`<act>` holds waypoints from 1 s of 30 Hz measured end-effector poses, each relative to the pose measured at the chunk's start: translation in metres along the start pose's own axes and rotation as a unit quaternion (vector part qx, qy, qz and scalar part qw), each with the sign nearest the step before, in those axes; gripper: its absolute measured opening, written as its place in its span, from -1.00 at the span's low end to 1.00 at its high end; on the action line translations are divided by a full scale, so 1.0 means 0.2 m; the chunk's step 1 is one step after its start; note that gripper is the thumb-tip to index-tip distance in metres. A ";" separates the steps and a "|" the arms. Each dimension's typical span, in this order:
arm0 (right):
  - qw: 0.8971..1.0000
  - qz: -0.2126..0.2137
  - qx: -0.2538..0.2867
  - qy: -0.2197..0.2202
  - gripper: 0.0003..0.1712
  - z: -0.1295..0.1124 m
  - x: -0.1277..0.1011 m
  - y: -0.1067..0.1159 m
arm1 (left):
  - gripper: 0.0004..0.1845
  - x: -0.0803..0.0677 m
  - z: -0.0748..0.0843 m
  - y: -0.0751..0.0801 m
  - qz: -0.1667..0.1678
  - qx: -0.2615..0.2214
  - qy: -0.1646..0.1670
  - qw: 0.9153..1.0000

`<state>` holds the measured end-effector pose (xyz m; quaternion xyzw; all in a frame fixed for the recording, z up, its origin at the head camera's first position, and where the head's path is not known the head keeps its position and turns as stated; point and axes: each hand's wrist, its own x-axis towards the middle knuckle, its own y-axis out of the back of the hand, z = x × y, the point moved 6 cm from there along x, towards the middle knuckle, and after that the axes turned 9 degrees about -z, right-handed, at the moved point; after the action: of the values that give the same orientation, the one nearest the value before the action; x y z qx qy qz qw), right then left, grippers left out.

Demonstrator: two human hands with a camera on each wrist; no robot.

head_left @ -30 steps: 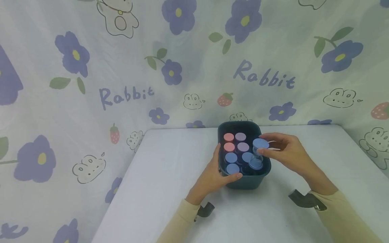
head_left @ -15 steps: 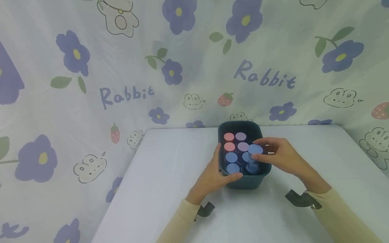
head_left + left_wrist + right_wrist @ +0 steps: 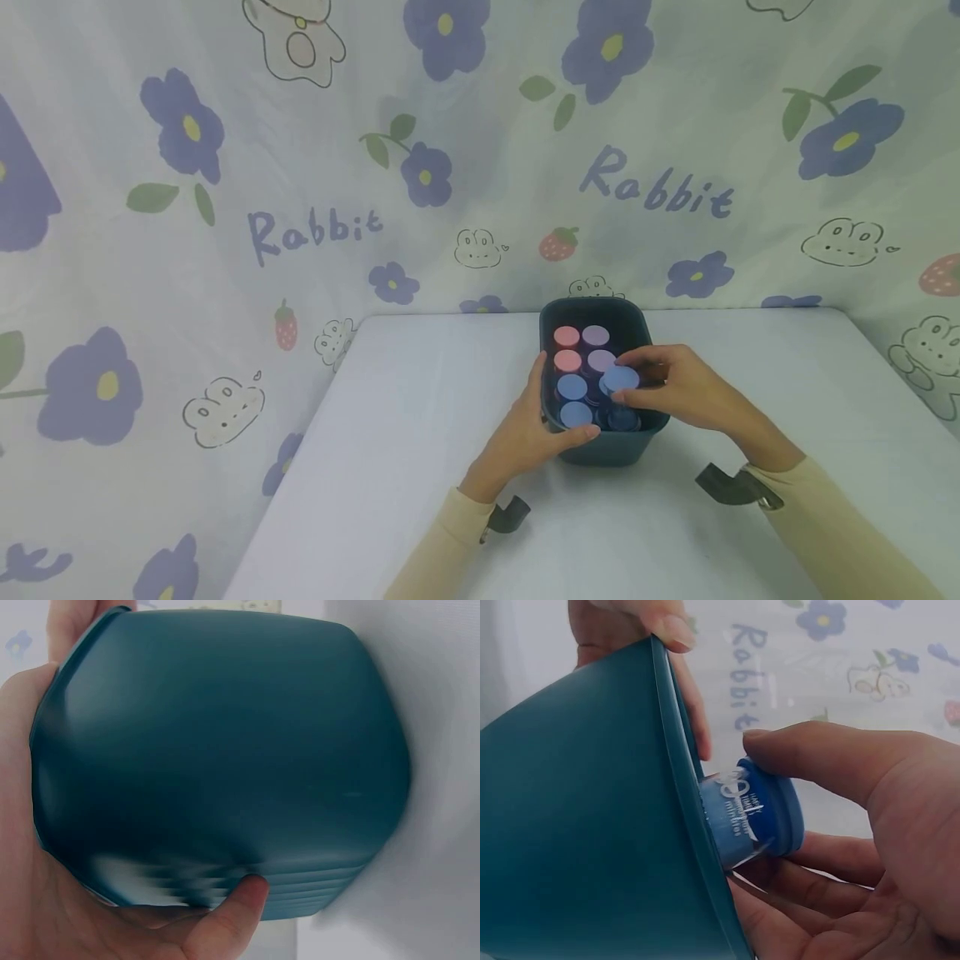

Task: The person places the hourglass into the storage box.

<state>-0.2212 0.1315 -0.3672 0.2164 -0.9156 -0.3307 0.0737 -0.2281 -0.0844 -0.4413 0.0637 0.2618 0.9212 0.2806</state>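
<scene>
A deep teal bin (image 3: 607, 450) stands on the white table, holding several round-capped sand timers. My left hand (image 3: 517, 437) grips the bin's near left side, its thumb over the front rim; the left wrist view shows a fingertip (image 3: 232, 919) against the ridged wall. My right hand (image 3: 690, 387) pinches a blue-capped sand timer (image 3: 621, 380) by its cap. In the right wrist view this clear-bodied timer (image 3: 739, 817), printed with white lettering including "minutes", is partly below the bin's rim. Its lower end is hidden there.
Inside the bin are pink caps (image 3: 567, 362), purple caps (image 3: 596, 336) and blue caps (image 3: 576, 415) in rows. A dark round shape (image 3: 622, 418) lies at the near right corner. Behind the table hangs a flowered cloth (image 3: 420, 83).
My right hand has moved left and slightly down with the blue-capped sand timer, from the bin's right side to over its middle. The left hand keeps its hold on the bin.
</scene>
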 end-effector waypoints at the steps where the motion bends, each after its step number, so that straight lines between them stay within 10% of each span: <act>1: 1.000 -0.006 0.002 0.000 -0.38 0.00 0.00 0.00 | 0.31 0.00 0.00 0.00 0.000 0.003 0.003 1.000; 30: 0.992 -0.085 -0.087 -0.017 -0.49 -0.03 0.05 -0.08 | 0.29 0.01 0.01 0.00 0.000 -0.003 -0.010 1.000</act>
<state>-0.2231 0.1118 -0.3733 0.2808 -0.8627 -0.4180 0.0481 -0.2288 -0.0829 -0.4400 0.0721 0.2561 0.9212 0.2839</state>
